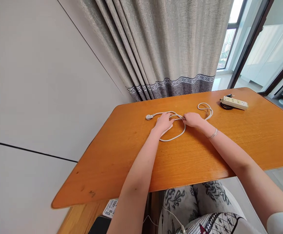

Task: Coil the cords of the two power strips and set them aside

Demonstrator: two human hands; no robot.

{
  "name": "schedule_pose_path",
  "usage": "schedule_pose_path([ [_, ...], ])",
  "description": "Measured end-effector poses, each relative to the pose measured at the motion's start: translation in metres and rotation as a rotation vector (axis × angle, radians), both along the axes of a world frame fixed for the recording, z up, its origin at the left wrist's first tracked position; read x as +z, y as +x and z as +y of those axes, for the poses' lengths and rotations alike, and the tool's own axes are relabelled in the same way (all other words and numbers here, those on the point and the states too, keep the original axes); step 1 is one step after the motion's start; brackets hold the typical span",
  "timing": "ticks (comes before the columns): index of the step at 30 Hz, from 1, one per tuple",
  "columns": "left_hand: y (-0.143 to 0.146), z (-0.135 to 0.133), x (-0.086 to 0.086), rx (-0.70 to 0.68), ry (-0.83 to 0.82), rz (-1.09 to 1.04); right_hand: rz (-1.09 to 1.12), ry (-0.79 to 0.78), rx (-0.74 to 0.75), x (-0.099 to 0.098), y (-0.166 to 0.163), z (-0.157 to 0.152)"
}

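Note:
A white cable (178,136) lies looped on the orange wooden table (122,152), with a plug (149,117) at its left end and a small loop at the right. My left hand (164,122) rests on the cable, fingers curled over it and over something white and flat beneath. My right hand (192,119) pinches the cable where the strands cross, just right of the left hand. A thin bracelet (213,133) sits on my right wrist.
A white power strip (234,103) with a dark cord lies at the table's far right. Grey curtains (166,48) hang behind the table, a white wall to the left, glass doors to the right. My patterned lap shows below the near edge.

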State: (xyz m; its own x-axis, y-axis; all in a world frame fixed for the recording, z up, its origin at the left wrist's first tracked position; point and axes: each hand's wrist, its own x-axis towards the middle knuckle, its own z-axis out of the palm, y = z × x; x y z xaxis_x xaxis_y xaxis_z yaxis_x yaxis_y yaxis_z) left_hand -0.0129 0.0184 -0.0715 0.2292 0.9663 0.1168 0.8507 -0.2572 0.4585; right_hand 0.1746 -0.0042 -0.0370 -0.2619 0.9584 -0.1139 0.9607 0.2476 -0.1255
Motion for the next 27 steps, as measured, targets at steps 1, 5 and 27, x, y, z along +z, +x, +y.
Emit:
schedule_pose_path([
  [1, -0.002, 0.0, 0.005, 0.012, 0.036, -0.038, 0.017, 0.045, 0.001, 0.007, 0.001, -0.002],
  [5, -0.013, -0.004, 0.037, 0.069, 0.053, -0.399, 0.198, 0.379, -0.022, 0.035, 0.011, -0.01],
  [27, -0.034, -0.05, 0.127, 0.052, -0.113, -1.526, -0.078, 0.15, -0.132, 0.038, 0.066, 0.001],
])
